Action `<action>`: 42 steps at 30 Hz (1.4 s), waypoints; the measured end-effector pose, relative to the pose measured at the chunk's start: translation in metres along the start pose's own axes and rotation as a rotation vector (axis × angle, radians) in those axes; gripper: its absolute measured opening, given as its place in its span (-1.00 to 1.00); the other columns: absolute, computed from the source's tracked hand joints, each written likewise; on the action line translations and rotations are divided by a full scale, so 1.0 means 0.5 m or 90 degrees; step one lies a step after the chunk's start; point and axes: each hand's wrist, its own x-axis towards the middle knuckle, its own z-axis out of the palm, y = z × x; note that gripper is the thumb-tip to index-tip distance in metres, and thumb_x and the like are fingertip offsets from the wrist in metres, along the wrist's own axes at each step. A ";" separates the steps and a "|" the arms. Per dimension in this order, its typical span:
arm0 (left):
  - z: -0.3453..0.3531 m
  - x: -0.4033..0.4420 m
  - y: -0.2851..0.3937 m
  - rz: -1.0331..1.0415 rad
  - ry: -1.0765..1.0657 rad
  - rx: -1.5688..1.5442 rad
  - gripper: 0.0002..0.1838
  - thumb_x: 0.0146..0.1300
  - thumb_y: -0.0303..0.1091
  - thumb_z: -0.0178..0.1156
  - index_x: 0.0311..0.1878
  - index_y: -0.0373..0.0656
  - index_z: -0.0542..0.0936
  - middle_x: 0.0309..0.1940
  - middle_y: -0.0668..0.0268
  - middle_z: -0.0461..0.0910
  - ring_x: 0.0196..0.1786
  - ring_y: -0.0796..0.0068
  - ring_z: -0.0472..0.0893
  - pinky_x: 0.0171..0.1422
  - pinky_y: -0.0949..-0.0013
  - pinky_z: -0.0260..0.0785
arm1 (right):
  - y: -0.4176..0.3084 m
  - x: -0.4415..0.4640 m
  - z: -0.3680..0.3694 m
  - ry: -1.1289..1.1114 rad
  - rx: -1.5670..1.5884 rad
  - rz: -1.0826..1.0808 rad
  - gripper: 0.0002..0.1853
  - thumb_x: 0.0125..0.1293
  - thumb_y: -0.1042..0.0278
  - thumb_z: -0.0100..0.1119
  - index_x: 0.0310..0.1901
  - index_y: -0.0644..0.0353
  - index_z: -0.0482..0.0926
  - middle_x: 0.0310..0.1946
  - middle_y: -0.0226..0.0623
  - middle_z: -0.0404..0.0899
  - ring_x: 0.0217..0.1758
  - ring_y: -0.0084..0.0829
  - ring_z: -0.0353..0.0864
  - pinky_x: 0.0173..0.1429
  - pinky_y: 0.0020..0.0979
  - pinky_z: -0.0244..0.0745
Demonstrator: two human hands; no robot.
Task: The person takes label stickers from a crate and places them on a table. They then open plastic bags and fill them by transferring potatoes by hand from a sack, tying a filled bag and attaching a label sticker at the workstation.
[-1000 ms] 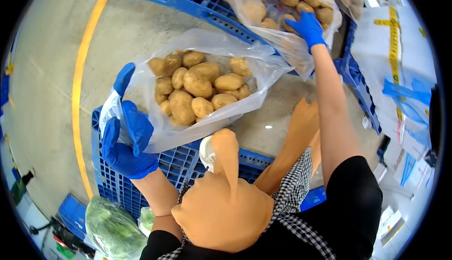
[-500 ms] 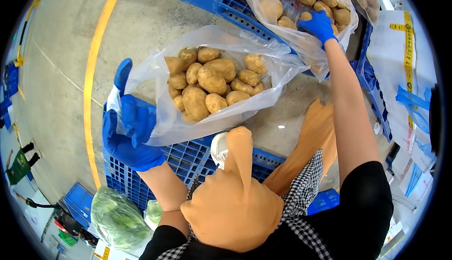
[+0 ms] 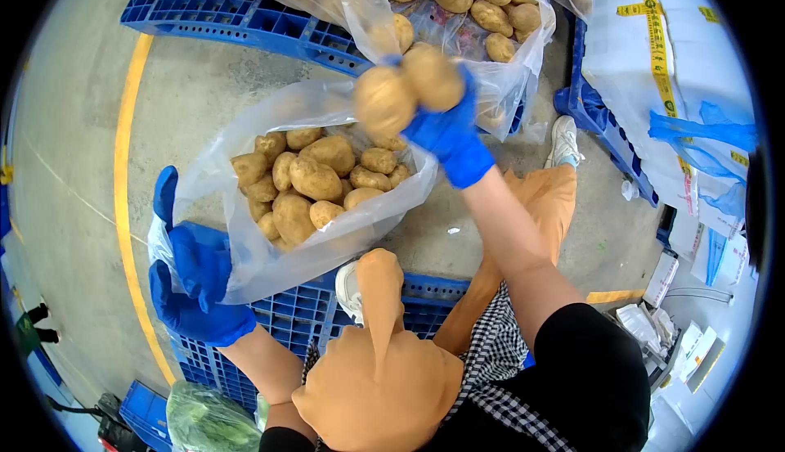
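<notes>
In the head view a clear plastic bag stands with its mouth wide and several brown potatoes inside. My left hand, gloved in blue, grips the rim of this bag at its left side. Two potatoes are held in my right hand, also in a blue glove, in the air above the bag's right rim. They are slightly blurred by motion. Behind them, a second clear bag lies open with more potatoes in it.
A blue pallet carries the far bag; another blue pallet is below the near bag. White boxes with yellow tape are stacked at right. A bag of green vegetables sits lower left. A yellow line crosses the concrete floor.
My right hand has come out of the far bag with two potatoes and moved left toward the near bag. My left hand keeps its hold on the rim. The view has shifted.
</notes>
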 end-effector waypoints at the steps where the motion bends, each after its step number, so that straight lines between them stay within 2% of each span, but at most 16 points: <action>1: 0.004 -0.001 -0.001 -0.004 0.005 -0.001 -0.18 0.24 -0.40 -0.01 0.36 -0.37 -0.32 -0.70 0.45 0.27 -0.78 0.71 0.22 -0.71 0.64 0.11 | 0.041 0.004 0.003 -0.001 -0.017 0.067 -0.31 0.19 -0.18 -0.09 0.20 0.20 0.29 0.16 -0.20 0.34 0.26 -0.27 0.28 0.32 -0.11 0.16; 3: 0.009 -0.009 0.000 0.008 0.023 -0.008 -0.18 0.23 -0.40 -0.01 0.36 -0.36 -0.32 -0.70 0.44 0.27 -0.79 0.71 0.21 -0.71 0.64 0.11 | 0.107 0.012 -0.001 0.041 -0.487 0.066 -0.45 0.19 0.11 0.09 0.15 0.25 0.33 0.09 -0.15 0.41 0.21 -0.31 0.36 0.30 -0.29 0.23; 7: -0.005 -0.024 0.013 0.009 0.033 0.030 -0.19 0.23 -0.40 -0.02 0.37 -0.35 -0.31 -0.69 0.44 0.26 -0.78 0.73 0.21 -0.71 0.68 0.11 | -0.020 0.030 0.042 0.136 -0.717 -0.058 -0.77 0.22 0.37 0.02 -0.15 0.27 0.56 -0.23 -0.31 0.59 -0.19 -0.48 0.57 -0.03 -0.48 0.45; 10: 0.017 -0.023 -0.009 0.048 0.130 0.187 -0.19 0.19 -0.31 -0.03 0.36 -0.37 -0.25 -0.65 0.35 0.32 -0.81 0.69 0.19 -0.68 0.70 0.14 | -0.214 0.053 -0.042 0.353 -1.131 -0.299 -0.64 0.12 0.22 0.13 -0.04 0.15 0.51 -0.29 -0.28 0.59 -0.23 -0.40 0.57 -0.06 -0.40 0.47; 12: 0.010 -0.023 -0.008 0.036 0.098 0.083 -0.19 0.19 -0.31 -0.03 0.36 -0.38 -0.25 -0.65 0.34 0.34 -0.81 0.68 0.19 -0.68 0.71 0.14 | -0.281 0.037 -0.060 0.347 -1.770 -0.051 -0.43 0.02 0.01 0.21 0.06 0.13 0.43 -0.16 -0.18 0.54 -0.10 -0.24 0.54 -0.01 -0.26 0.46; 15: 0.007 -0.019 -0.018 0.020 0.058 0.076 -0.19 0.18 -0.34 -0.02 0.34 -0.44 -0.25 -0.66 0.36 0.31 -0.78 0.70 0.21 -0.71 0.69 0.12 | -0.238 0.040 -0.115 0.347 -1.888 0.277 -0.25 -0.07 -0.11 0.24 0.17 0.04 0.33 0.06 -0.02 0.38 0.11 0.00 0.38 0.13 -0.07 0.34; 16: 0.005 -0.016 -0.024 0.009 0.043 0.091 -0.19 0.19 -0.37 0.00 0.35 -0.44 -0.25 -0.65 0.38 0.29 -0.78 0.72 0.21 -0.72 0.71 0.12 | -0.216 0.043 -0.129 0.420 -1.898 0.218 -0.24 -0.10 -0.21 0.21 0.13 0.06 0.37 0.04 -0.03 0.39 0.14 0.03 0.34 0.15 0.04 0.28; 20: 0.014 -0.008 -0.039 -0.010 0.070 0.124 -0.17 0.19 -0.32 -0.02 0.33 -0.48 -0.30 -0.66 0.35 0.31 -0.78 0.69 0.21 -0.71 0.67 0.08 | -0.152 0.095 -0.117 0.647 -1.755 0.204 -0.29 -0.14 -0.27 0.24 0.01 0.05 0.47 0.06 -0.12 0.41 0.19 -0.04 0.30 0.11 0.45 0.01; 23: 0.009 -0.005 -0.039 0.001 0.032 0.148 -0.18 0.20 -0.35 0.04 0.34 -0.45 -0.22 -0.64 0.40 0.27 -0.77 0.74 0.20 -0.73 0.73 0.10 | -0.149 0.109 -0.137 0.648 -1.775 0.146 -0.33 -0.14 -0.24 0.25 -0.03 0.05 0.50 0.01 -0.11 0.44 0.16 -0.04 0.33 0.09 0.51 -0.05; 27: -0.001 -0.026 -0.010 -0.020 0.034 0.063 -0.20 0.20 -0.36 0.06 0.34 -0.47 -0.17 -0.68 0.43 0.25 -0.78 0.75 0.21 -0.74 0.72 0.11 | -0.258 0.061 -0.084 0.417 -1.455 0.258 -0.24 -0.09 -0.18 0.26 0.07 0.23 0.43 0.10 -0.08 0.41 0.14 -0.18 0.41 0.25 -0.15 0.24; 29: -0.010 -0.036 -0.005 -0.026 0.033 0.000 -0.21 0.20 -0.37 0.07 0.33 -0.47 -0.16 -0.70 0.44 0.24 -0.79 0.75 0.22 -0.74 0.72 0.12 | -0.302 0.017 -0.072 0.433 -1.274 0.205 -0.21 -0.06 -0.18 0.26 0.09 0.31 0.41 0.07 -0.13 0.46 0.08 -0.32 0.45 0.18 -0.44 0.30; 33: -0.011 -0.038 -0.016 -0.008 0.022 -0.054 -0.19 0.20 -0.36 0.02 0.33 -0.48 -0.24 -0.68 0.37 0.27 -0.78 0.70 0.20 -0.74 0.68 0.10 | -0.339 -0.033 -0.093 0.414 -0.971 0.154 -0.36 0.11 -0.03 0.21 0.11 0.27 0.39 -0.02 -0.30 0.50 -0.06 -0.53 0.48 0.04 -0.51 0.38; 37: 0.003 -0.022 -0.020 -0.003 0.035 0.045 -0.15 0.19 -0.33 0.01 0.34 -0.45 -0.30 -0.65 0.35 0.29 -0.78 0.67 0.17 -0.74 0.64 0.08 | -0.342 -0.072 -0.100 0.467 -0.554 -0.157 -0.44 0.18 -0.01 0.11 0.10 0.21 0.38 -0.01 -0.26 0.48 0.01 -0.36 0.49 0.13 -0.30 0.40; 38: -0.001 -0.022 -0.014 -0.027 0.016 0.028 -0.14 0.18 -0.33 0.03 0.34 -0.44 -0.29 -0.66 0.36 0.28 -0.78 0.68 0.18 -0.74 0.65 0.08 | -0.344 -0.092 -0.072 0.393 -0.413 -0.154 -0.29 0.15 -0.21 -0.04 0.16 0.22 0.29 0.10 -0.13 0.38 0.18 -0.11 0.36 0.24 0.06 0.25; 41: 0.002 -0.031 -0.020 -0.012 0.030 -0.019 -0.20 0.18 -0.41 0.06 0.33 -0.49 -0.18 -0.65 0.39 0.30 -0.79 0.74 0.23 -0.75 0.72 0.14 | -0.286 -0.125 -0.007 0.104 -0.307 -0.236 -0.21 0.06 -0.34 0.00 0.16 0.15 0.27 0.09 -0.14 0.35 0.24 -0.04 0.26 0.28 0.19 0.10; 42: 0.002 -0.029 -0.023 -0.022 0.027 -0.025 -0.20 0.18 -0.40 0.05 0.33 -0.48 -0.19 -0.65 0.39 0.30 -0.79 0.73 0.23 -0.75 0.71 0.14 | -0.251 -0.124 0.024 0.122 -0.289 -0.260 -0.13 -0.01 -0.44 -0.03 0.17 0.15 0.28 0.12 -0.11 0.32 0.28 -0.03 0.20 0.31 0.21 0.01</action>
